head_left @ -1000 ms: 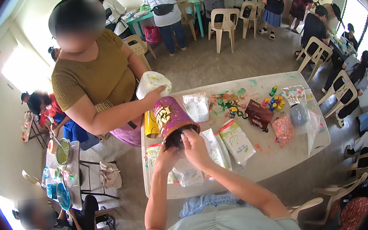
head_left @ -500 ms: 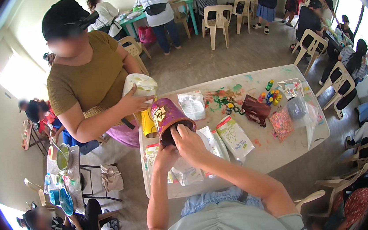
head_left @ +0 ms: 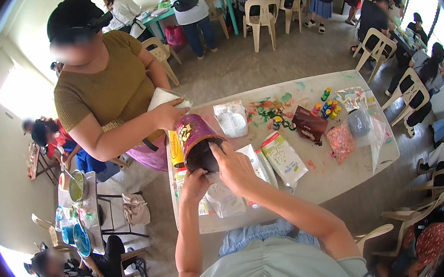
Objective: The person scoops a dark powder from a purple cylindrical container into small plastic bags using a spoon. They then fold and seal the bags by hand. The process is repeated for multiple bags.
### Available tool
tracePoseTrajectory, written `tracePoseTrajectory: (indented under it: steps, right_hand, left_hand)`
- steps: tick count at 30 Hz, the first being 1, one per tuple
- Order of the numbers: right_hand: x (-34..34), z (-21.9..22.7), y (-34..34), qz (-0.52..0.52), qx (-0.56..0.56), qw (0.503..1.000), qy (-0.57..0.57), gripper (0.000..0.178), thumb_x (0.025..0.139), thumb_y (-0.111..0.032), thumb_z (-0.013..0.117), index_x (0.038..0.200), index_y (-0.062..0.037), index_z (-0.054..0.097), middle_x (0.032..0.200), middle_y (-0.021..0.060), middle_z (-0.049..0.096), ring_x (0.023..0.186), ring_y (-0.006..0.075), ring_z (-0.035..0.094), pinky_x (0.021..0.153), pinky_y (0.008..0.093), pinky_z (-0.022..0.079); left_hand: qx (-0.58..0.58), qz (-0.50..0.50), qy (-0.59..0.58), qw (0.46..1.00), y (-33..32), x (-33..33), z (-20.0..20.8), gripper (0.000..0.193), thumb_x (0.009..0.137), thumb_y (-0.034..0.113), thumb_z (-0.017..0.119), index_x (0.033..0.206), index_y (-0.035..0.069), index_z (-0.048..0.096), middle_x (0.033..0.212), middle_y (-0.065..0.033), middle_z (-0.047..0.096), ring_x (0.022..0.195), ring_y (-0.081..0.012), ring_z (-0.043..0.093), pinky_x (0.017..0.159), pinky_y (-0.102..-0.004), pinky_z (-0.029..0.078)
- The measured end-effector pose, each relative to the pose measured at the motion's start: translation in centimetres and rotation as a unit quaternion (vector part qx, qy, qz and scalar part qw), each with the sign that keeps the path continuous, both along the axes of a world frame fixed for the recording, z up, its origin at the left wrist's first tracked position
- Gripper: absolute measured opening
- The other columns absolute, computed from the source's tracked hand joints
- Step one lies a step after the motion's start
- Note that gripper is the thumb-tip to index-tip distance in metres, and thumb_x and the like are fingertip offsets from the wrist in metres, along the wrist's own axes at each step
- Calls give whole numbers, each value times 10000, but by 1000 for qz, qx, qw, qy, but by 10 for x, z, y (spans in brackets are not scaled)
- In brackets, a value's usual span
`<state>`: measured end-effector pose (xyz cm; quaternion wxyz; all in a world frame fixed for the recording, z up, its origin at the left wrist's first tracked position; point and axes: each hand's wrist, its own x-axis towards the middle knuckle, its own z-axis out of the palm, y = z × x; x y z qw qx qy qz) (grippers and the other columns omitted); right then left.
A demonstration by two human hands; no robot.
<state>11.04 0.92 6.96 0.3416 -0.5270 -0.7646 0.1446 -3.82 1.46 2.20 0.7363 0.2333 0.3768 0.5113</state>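
I hold a purple canister (head_left: 195, 126) with yellow lettering, tilted above the table so its dark open mouth faces me. My left hand (head_left: 194, 185) pinches the bottom of its rim. On the right side of the mouth, my right hand (head_left: 233, 168) grips the rim, some fingertips reaching just inside. Across from me, a co-worker in an olive top holds a whitish tub (head_left: 167, 97); that person's hand (head_left: 169, 116) is close to the canister's far end. White-and-green pouches (head_left: 284, 159) lie under and beside my hands.
On the paint-stained white table (head_left: 338, 180) are small colour bottles (head_left: 328, 111), a brown pouch (head_left: 308, 125), a bag of pink bits (head_left: 341, 142), a clear bag (head_left: 359, 128), a white packet (head_left: 231, 119) and a yellow container (head_left: 176, 148). Several people sit or stand around the room.
The canister has tipped so more of its dark inside faces me. My right hand has drawn back from inside the mouth to its right rim. The co-worker's tub has tilted.
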Motion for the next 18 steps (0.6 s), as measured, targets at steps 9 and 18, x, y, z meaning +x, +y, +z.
tracePoseTrajectory:
  steps: [9,18]
  right_hand:
    - [1,-17,4,4,-14,998,-56,369,702,-10,512,1069,23,491,885,162,477,639,317,566,531,386,469]
    - [1,-9,6,-8,-13,999,-49,347,717,-15,506,1061,23,493,882,164,469,639,321,562,528,389,464]
  left_hand:
    - [-22,-12,-4,1000,1,2,-10,441,776,-80,351,1205,24,353,1149,-157,453,1034,-284,496,882,-444,433]
    - [-15,-18,0,1000,1,2,-4,421,788,-56,369,1201,25,363,1122,-148,476,1011,-267,510,883,-441,430]
